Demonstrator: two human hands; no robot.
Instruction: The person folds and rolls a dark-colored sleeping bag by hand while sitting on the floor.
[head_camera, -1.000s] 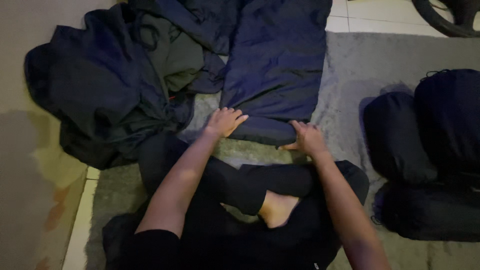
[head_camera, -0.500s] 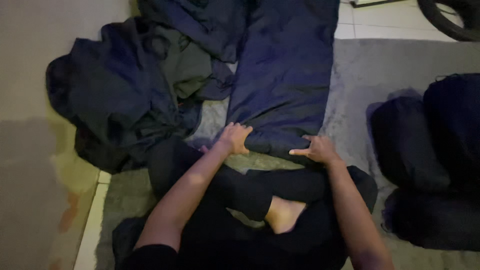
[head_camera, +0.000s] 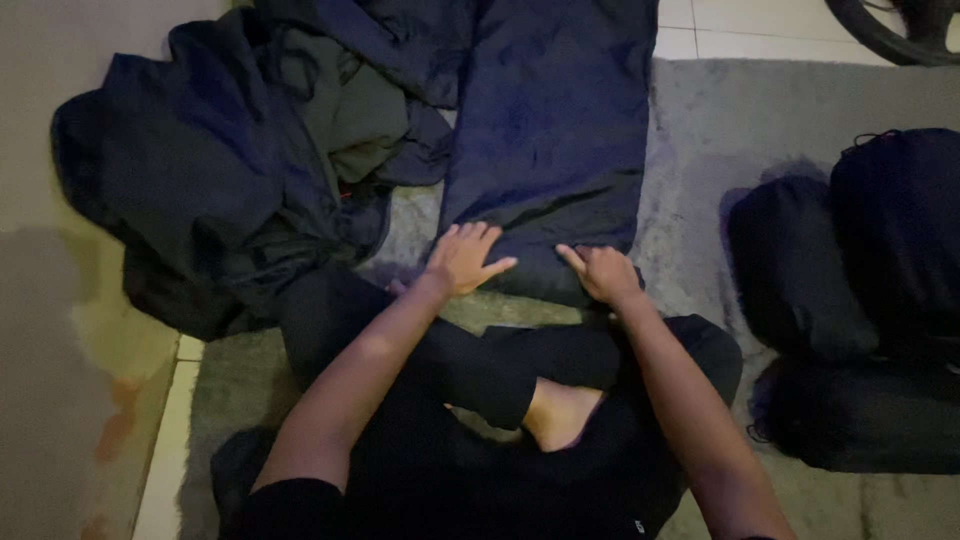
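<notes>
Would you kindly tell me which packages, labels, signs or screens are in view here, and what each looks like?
None in view: only a dark blue fabric strip under both hands, a heap of dark clothes to its left, and dark stuffed bags on the grey rug.

I sit cross-legged on the rug, and a long folded sleeping bag stretches away from my knees. My left hand and right hand lie flat, side by side, on its near end. To its left a heap of jackets overlaps the rug's edge and the floor. To my right, well apart, three stuffed sacks sit clustered together on the rug.
</notes>
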